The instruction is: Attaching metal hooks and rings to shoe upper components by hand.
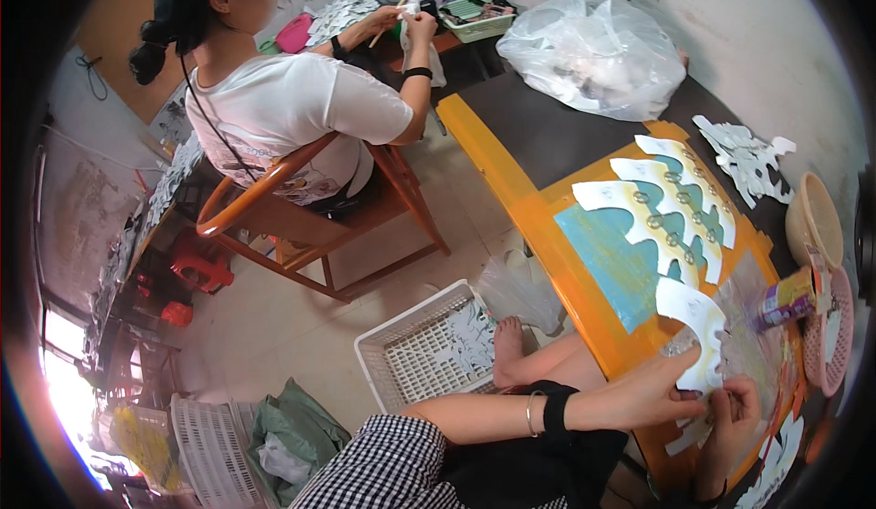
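A white, curved cut-out piece with a scalloped inner edge [686,306] is held up over the table's near end. My left hand [652,390] grips its lower part, with a bracelet and a black band on that wrist. Close beside it, my right hand [737,418] has thumb and fingers pinched together at the piece's lower end; whatever is between them is hidden. Similar scalloped white pieces [604,196] lie overlapping farther up the table, with yellowish areas and small ring shapes along their inner edges.
The orange-edged table [511,185] carries a large clear plastic bag [593,48], loose white cut-outs [741,157], a purple-and-yellow can [787,301], a beige bowl [815,221] and a pink basket [841,326]. A white crate [379,363] stands on the floor. A seated person [301,98] works at the far left.
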### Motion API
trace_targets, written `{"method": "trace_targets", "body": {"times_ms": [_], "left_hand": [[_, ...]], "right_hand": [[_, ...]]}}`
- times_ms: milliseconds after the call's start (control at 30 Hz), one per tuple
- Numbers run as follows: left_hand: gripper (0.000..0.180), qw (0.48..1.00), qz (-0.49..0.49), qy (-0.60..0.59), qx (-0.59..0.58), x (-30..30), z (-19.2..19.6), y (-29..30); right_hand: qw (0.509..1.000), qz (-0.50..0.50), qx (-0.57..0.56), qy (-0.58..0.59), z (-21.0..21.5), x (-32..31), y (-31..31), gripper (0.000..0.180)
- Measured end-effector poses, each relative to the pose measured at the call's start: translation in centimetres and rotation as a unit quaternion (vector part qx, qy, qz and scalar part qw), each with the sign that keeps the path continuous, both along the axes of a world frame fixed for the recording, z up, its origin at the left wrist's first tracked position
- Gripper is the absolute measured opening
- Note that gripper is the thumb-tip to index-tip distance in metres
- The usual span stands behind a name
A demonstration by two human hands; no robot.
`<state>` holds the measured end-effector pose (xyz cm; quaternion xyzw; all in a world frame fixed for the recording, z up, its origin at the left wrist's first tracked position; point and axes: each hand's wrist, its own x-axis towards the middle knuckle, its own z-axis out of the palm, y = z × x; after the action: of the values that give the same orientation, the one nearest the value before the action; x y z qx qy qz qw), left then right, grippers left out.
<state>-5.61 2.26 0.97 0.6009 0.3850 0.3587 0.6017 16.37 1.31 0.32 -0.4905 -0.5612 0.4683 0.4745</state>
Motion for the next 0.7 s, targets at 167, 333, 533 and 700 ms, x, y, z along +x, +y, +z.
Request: {"method": "trace_targets", "body": {"times_ms": [167, 333, 533, 700], "left_hand": [[0.045, 0.994, 0.07, -0.064, 0.062, 1.2, -1.0, 0.4], [0.045, 0.985, 0.119, -0.069, 0.1, 2.1, -2.4, 0.7], [0.045, 0.979, 0.141, -0.112, 0.092, 2.0, -2.1, 1.0], [0.044, 0.98, 0.159, -0.1, 0.064, 2.2, -2.1, 0.8]], "right_hand": [[0.998, -0.025, -0.014, -0.064, 0.6, -0.5, -0.1, 0.011], [0.997, -0.025, -0.013, -0.069, 0.3, -0.6, 0.2, 0.01], [0.992, -0.045, -0.056, -0.106, 1.4, -0.5, -0.6, 0.017], [0.985, -0.027, -0.069, -0.155, 1.1, 0.4, -0.6, 0.025]]}}
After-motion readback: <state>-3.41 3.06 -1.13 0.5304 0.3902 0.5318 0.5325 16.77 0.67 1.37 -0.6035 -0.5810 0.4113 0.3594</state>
